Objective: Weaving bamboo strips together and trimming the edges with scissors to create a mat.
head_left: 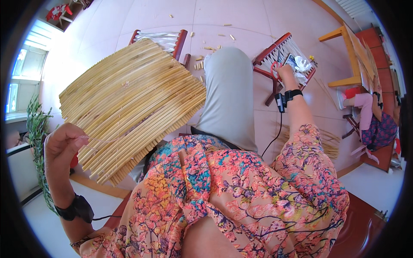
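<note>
Yellowish mat of thin sticks (133, 94) slants at the left, beside my grey-clad leg (228, 94). My left hand (64, 144), at its near-left edge, pinches a pale thread (103, 140) that runs onto the mat. At upper right my right hand (287, 74) is closed on red-handled scissors (275, 69) at a folding stool (282, 39) with a red-brown frame and pale webbing. A dark phone-like object (291, 61) and crumpled white paper (303, 64) lie on that stool, just beyond my fingers.
Another webbed stool (180, 43) stands behind the mat. Short stick pieces (198, 65) are scattered on the floor. Loose long sticks (329, 146) lie at right, near another person's pink-clad leg (365, 107). A wooden table (350, 51) stands top right, a green plant (36, 124) far left.
</note>
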Motion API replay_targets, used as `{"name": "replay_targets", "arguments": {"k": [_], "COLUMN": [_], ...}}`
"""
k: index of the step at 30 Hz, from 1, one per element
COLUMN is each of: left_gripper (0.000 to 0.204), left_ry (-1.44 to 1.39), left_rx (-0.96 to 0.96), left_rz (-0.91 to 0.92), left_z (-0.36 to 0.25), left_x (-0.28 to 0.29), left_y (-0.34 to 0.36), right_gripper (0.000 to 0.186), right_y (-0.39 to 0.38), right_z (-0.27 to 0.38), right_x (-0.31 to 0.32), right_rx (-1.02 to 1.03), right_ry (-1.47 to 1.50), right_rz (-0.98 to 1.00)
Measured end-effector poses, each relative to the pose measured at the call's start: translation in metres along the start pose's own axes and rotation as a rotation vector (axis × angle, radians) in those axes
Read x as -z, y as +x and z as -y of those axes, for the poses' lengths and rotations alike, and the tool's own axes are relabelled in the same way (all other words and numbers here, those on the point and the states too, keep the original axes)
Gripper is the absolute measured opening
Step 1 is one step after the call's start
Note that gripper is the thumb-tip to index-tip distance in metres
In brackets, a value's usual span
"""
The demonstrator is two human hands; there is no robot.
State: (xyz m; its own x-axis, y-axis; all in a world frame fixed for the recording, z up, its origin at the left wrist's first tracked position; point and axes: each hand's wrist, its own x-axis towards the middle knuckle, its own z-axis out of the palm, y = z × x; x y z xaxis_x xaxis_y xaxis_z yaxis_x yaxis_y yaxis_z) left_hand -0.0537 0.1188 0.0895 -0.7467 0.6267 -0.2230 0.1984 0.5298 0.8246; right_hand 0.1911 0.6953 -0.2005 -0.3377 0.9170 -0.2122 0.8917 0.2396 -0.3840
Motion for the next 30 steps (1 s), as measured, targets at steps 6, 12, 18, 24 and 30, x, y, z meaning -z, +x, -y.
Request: {"name": "replay_targets", "arguments": {"k": [6, 12, 18, 24, 30], "left_gripper": [0.004, 0.010, 0.022, 0.015, 0.016], "left_ry": [0.136, 0.280, 0.309, -0.506, -0.726], "left_rx": [-0.183, -0.430, -0.697, -0.510, -0.557], "left_rz": [0.057, 0.244, 0.392, 0.402, 0.585], "left_z": [-0.011, -0.047, -0.079, -0.088, -0.069], "left_x": [-0.009, -0.054, -0.101, -0.103, -0.088], "left_y": [0.018, 0.061, 0.094, 0.104, 0.096], "right_gripper": [0.040, 0.043, 0.051, 0.041, 0.019], "right_y": [-0.014, -0.055, -0.245, -0.265, -0.264], "right_z": [0.020, 0.072, 0.219, 0.233, 0.241], "right_x": [-0.035, -0.028, 0.082, 0.077, 0.081], "right_rx": [0.103, 0.547, 0.934, 1.034, 1.002], "right_ry": [-0.139, 0.040, 1.269, 1.170, 1.151], "right_rz": [-0.241, -0.524, 0.456, 0.597, 0.543]}}
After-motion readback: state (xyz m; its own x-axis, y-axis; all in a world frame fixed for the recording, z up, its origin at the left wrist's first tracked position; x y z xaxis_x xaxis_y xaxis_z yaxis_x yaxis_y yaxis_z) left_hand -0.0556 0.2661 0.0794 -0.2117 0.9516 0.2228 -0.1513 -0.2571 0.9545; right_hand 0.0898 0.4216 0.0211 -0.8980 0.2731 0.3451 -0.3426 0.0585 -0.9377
